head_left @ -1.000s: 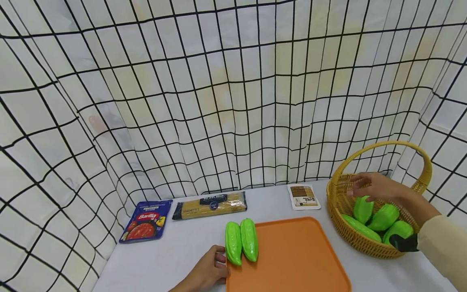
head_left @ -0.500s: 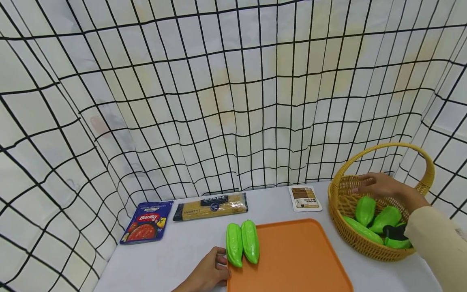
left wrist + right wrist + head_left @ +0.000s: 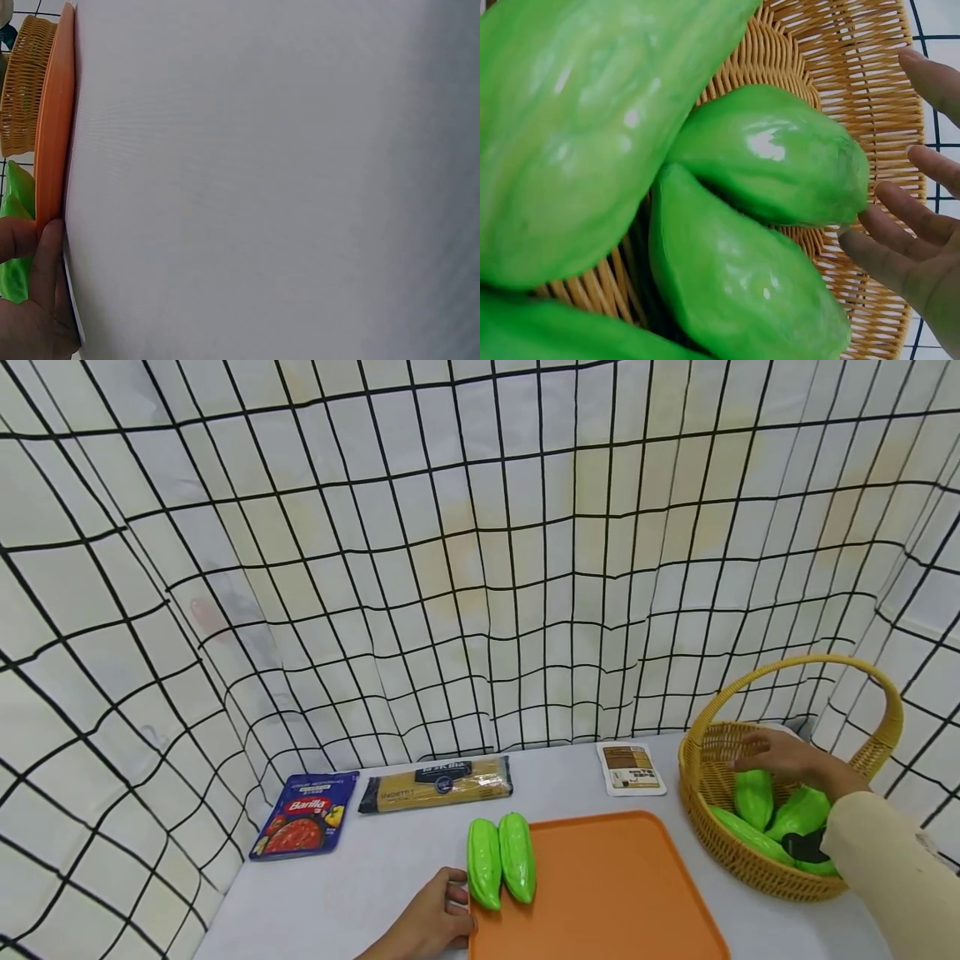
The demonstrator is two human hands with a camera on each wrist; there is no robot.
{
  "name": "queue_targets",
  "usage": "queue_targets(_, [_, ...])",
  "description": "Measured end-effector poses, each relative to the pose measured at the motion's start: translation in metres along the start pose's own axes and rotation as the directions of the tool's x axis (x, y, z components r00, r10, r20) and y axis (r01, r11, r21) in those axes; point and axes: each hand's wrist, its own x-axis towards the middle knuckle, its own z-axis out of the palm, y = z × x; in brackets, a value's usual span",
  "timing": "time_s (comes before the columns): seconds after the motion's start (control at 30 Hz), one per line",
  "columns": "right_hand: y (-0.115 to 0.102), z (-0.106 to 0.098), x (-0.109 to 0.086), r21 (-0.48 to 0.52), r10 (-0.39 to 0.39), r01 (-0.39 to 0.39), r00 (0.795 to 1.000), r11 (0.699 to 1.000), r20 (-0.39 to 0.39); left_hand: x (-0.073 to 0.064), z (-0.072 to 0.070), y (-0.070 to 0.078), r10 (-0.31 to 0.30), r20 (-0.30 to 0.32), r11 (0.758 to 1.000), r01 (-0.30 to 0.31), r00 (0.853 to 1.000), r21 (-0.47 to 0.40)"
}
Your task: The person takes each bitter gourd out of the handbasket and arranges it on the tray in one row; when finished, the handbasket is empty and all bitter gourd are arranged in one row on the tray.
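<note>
My left hand (image 3: 429,917) grips the left edge of an orange tray (image 3: 600,893); in the left wrist view its fingers (image 3: 46,262) lie at the rim. Two shiny green, ribbed, pointed vegetables (image 3: 483,864), perhaps bitter melons, lie side by side along the tray's left side. Inside a wicker basket (image 3: 757,877) at the right are several more green vegetables (image 3: 752,797). Over them is my right hand (image 3: 787,758). In the right wrist view that hand (image 3: 922,240) has its fingers spread, with fingertips at the end of one vegetable (image 3: 772,157); whether they touch it I cannot tell.
A blue Barilla pouch (image 3: 306,814), a spaghetti pack (image 3: 438,785) and a small white-and-brown packet (image 3: 631,768) lie along the back of the white table. The basket's tall handle (image 3: 802,660) arches above the right forearm. A black-checked white cloth (image 3: 480,568) hangs behind.
My right hand has moved slightly lower and further into the basket, closer to the vegetables. The left hand stays at the tray's edge. The head view has shifted slightly.
</note>
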Motion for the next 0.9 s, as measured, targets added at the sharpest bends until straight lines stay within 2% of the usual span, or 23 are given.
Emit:
queue_targets(0.23, [-0.0001,0.0044,0.0033,-0.036,-0.019,0.018,1.000,0.999,-0.020,0.0022,0.0006,0.0014,-0.030,0.017,1.000,0.030,0.999,0.003])
queue_targets(0.47, [0.0013,0.0010,0.0022,-0.033,-0.028,0.029,0.999,0.999,0.038,0.0047,-0.0004,-0.0024,-0.001,-0.006,1.000,0.001,1.000,0.017])
queue_targets(0.63, [0.0025,0.0021,0.0045,-0.055,-0.005,0.009,0.998,0.998,0.067,0.0048,-0.0015,-0.0041,-0.013,0.006,1.000,0.013,1.000,-0.003])
queue_targets(0.73, [0.0027,0.0042,0.0060,-0.063,-0.015,0.020,0.997,0.998,0.075,0.0053,-0.0020,-0.0046,-0.034,0.016,0.999,0.034,0.999,-0.013])
queue_targets(0.9, [-0.0002,0.0075,0.0076,-0.085,-0.023,0.030,0.996,0.996,0.089,0.0052,-0.0013,-0.0039,-0.034,0.014,0.999,0.034,0.999,-0.022])
